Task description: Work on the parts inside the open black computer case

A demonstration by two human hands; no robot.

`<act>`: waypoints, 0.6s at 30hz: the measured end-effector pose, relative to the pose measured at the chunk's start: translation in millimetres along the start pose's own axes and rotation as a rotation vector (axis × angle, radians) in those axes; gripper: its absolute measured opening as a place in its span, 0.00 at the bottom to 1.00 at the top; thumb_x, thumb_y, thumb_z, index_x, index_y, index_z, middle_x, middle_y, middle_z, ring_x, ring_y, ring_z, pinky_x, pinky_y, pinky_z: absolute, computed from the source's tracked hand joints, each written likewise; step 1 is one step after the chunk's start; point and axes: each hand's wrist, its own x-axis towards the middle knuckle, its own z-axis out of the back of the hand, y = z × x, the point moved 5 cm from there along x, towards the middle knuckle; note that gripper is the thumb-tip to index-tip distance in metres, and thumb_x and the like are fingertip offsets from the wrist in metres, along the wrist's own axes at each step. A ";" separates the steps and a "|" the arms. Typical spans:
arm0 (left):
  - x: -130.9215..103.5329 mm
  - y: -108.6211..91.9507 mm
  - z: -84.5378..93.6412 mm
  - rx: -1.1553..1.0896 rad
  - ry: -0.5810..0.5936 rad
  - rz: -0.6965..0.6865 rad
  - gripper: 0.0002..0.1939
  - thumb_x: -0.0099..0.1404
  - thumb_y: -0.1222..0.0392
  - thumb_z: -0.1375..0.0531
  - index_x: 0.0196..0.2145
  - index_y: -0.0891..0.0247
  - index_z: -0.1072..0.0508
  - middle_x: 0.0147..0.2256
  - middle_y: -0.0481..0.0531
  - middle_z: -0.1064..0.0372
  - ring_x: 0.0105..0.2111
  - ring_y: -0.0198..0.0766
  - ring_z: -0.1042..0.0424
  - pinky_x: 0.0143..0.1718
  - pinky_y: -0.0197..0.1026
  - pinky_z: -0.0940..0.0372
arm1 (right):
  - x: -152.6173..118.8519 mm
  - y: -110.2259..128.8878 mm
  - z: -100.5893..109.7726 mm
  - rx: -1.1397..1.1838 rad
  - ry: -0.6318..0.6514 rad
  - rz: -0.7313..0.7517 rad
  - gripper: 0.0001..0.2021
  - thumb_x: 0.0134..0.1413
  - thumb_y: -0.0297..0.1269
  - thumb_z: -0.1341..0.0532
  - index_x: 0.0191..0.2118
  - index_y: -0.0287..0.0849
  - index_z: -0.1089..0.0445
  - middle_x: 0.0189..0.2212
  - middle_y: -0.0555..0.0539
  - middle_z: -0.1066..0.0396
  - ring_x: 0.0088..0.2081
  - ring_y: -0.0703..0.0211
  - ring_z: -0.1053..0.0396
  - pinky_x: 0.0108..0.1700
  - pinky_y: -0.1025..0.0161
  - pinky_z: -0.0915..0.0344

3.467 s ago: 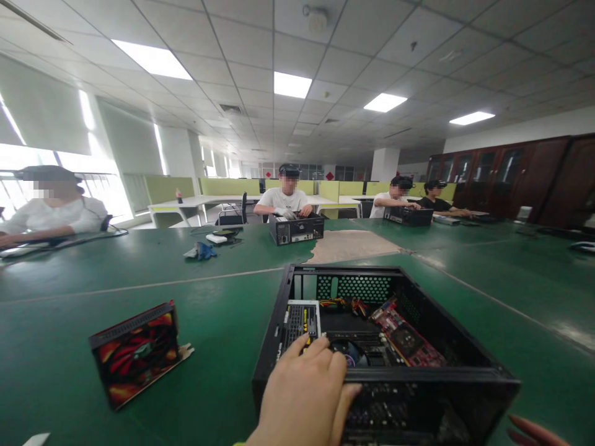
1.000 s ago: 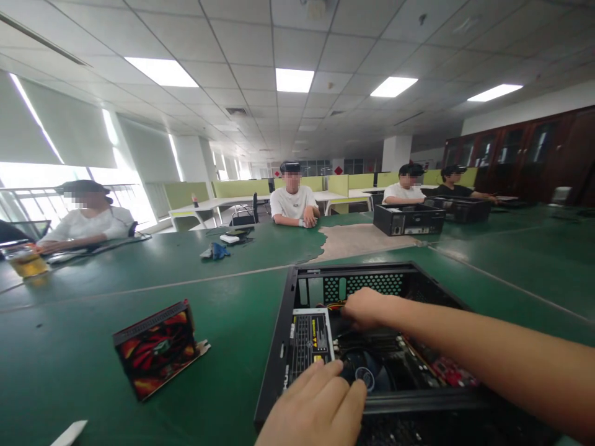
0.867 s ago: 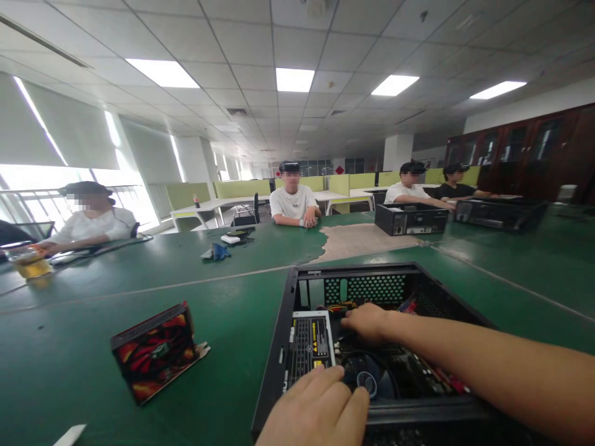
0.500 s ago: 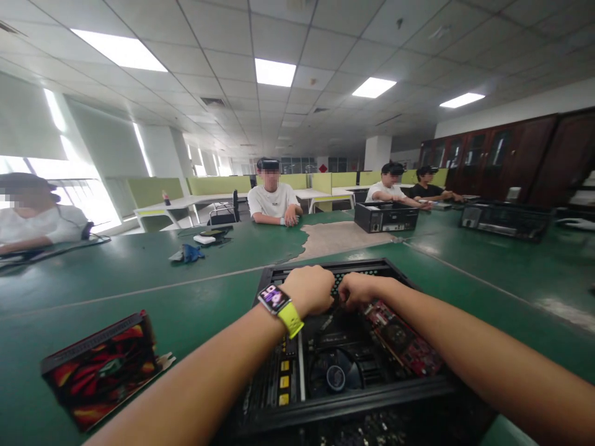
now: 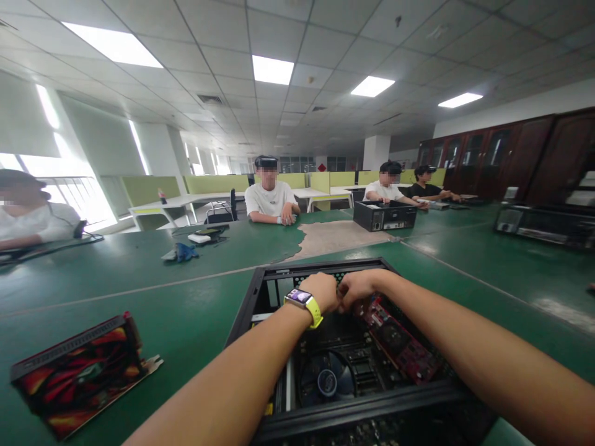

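Reaching into the open computer case [image 5: 260, 291], both hands meet at its far end. Left hand [image 5: 320, 292]: knuckles up, fingers curled down into the case, wrist wearing a watch [image 5: 300, 298] with a yellow-green strap. Right hand [image 5: 356, 288]: also curled, fingertips pointing down, touching the left hand. What the fingers grip, if anything, is hidden behind the knuckles; cannot tell whether either hand is grasping or merely pressing.

Case sits on the green table [image 5: 139, 266], top open. Inside the case: red circuit card [image 5: 395, 341] along the right side, just under and nearer than the right hand; round black fan [image 5: 325, 379] near the middle, nearer than both hands.

Left of the case, well apart on the table: a card with a red and black cover [image 5: 79, 371], propped on its edge. Farther left and beyond the case: a blue cloth [image 5: 181, 252] and some small items. Beyond the case, across the table: a seated person in a white shirt [image 5: 269, 201]; to the right of that person, another black computer case [image 5: 385, 215] with two more people behind it. Far left: another seated person's sleeve [image 5: 41, 223].
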 end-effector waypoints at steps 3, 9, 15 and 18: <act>-1.2 5.4 9.1 -0.052 -0.057 0.053 0.18 0.55 0.59 0.40 0.44 0.67 0.27 0.43 0.65 0.25 0.43 0.49 0.25 0.40 0.43 0.30 | 4.8 3.4 -12.9 -0.010 0.054 0.003 0.26 0.27 0.46 0.26 0.36 0.40 0.29 0.28 0.52 0.28 0.28 0.60 0.28 0.29 0.64 0.30; -2.7 19.6 12.8 -0.134 -0.007 0.059 0.15 0.57 0.52 0.39 0.39 0.65 0.27 0.31 0.55 0.23 0.29 0.38 0.24 0.30 0.35 0.31 | 12.1 11.3 -25.2 -0.033 0.071 0.053 0.18 0.41 0.45 0.32 0.37 0.40 0.31 0.30 0.52 0.28 0.29 0.64 0.27 0.34 0.65 0.29; -6.5 13.6 7.9 -0.023 0.054 -0.098 0.17 0.48 0.49 0.31 0.35 0.58 0.25 0.39 0.52 0.23 0.41 0.45 0.25 0.39 0.40 0.31 | 20.6 -0.8 -21.9 -0.345 0.016 -0.062 0.15 0.29 0.35 0.28 0.26 0.35 0.30 0.19 0.52 0.33 0.28 0.54 0.28 0.33 0.56 0.27; -10.1 0.6 -17.2 0.067 0.148 -0.128 0.14 0.48 0.53 0.29 0.29 0.62 0.24 0.36 0.55 0.24 0.40 0.47 0.25 0.41 0.46 0.31 | 32.2 1.6 -27.5 -0.455 -0.002 -0.061 0.13 0.27 0.33 0.28 0.23 0.36 0.30 0.18 0.53 0.34 0.32 0.50 0.27 0.38 0.52 0.28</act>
